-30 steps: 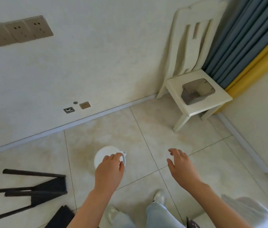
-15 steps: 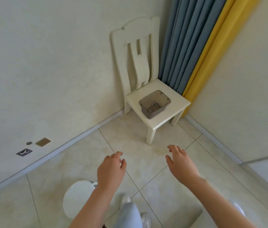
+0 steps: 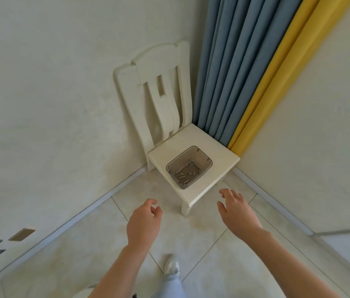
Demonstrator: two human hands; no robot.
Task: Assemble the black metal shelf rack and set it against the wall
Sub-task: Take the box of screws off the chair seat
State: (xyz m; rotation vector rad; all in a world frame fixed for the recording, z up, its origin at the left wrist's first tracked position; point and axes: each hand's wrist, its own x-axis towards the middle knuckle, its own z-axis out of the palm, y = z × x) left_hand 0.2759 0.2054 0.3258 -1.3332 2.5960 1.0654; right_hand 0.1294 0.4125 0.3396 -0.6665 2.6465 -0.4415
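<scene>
A clear grey plastic tub (image 3: 189, 166) with several small metal screws in its bottom stands on the seat of a cream wooden chair (image 3: 217, 153) in the room corner. My left hand (image 3: 145, 224) hovers over the floor tiles short of the chair's front leg, fingers loosely curled, holding nothing. My right hand (image 3: 237, 211) reaches forward just right of the seat's front corner, fingers relaxed and empty. No black rack parts are in view.
Blue and yellow curtains (image 3: 245, 72) hang behind the chair. Walls meet at the corner, with a skirting strip (image 3: 113, 191) along the floor. Wall plates (image 3: 21, 234) sit low on the left wall. My shoe (image 3: 171, 265) is on the tiles below.
The view has swung right and forward, from the black rack parts and white round object on the floor toward the chair. Both hands stay empty and have come nearer to the chair.
</scene>
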